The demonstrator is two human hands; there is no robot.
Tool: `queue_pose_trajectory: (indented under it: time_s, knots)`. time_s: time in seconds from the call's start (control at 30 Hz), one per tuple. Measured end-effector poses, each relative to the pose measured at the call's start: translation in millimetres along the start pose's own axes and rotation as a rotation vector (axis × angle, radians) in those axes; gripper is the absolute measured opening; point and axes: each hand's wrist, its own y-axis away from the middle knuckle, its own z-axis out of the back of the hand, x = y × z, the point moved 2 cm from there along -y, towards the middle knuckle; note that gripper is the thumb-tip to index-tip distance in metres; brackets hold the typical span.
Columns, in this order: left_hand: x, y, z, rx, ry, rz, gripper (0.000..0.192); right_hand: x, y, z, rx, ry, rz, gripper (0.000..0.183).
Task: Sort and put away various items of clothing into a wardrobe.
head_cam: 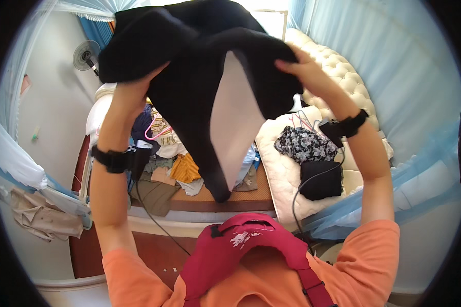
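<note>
A large black garment with a pale panel [199, 88] hangs spread in the air between my raised hands, its lower tip above the bed's front edge. My left hand [140, 86] grips it at the left, the fingers partly hidden by the cloth. At the right edge, my right hand [299, 67] holds the fabric between thumb and fingers. Below lie mixed clothes, among them a mustard ribbed garment [185, 169], an olive garment [153, 195] and a pink hanger [152, 128]. A floral garment [305, 144] and a folded black cloth [321, 180] rest on the cream quilt at right.
The bed has a woven mat [246, 196], a cream quilt [280, 192] and a tufted headboard [342, 71]. Blue netting [418, 76] hangs around it. A fan [87, 55] stands at the far left. Cables run down from both wrist straps. A beige garment [46, 217] hangs at the lower left.
</note>
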Motion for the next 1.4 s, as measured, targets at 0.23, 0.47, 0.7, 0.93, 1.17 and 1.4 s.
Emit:
queue_pose_trajectory:
  time_s: [0.23, 0.47, 0.7, 0.93, 1.17, 1.4]
  knots:
    - [-1, -27, 61, -0.095, 0.188, -0.008, 0.034, 62, -15, 15, 0.05, 0.074, 0.261, 0.021]
    - [70, -74, 36, 0.035, -0.131, 0.369, 0.029, -21, -84, -1, 0.165, 0.623, -0.149, 0.039]
    - [114, -191, 10, 0.066, -0.037, -0.012, 0.033, -36, -150, 34, -0.375, 0.74, 0.073, 0.026]
    - [4, -185, 3, -0.034, 0.055, -0.343, 0.034, 70, -127, 57, -0.652, 0.639, 0.752, 0.013]
    - [74, -21, 2, 0.235, -0.197, -0.13, 0.036, -16, -22, 13, -0.144, 0.85, 0.639, 0.031]
    - [227, 187, -42, 0.662, -0.305, 0.206, 0.038, -234, 163, -73, 0.091, 0.451, -0.084, 0.033]
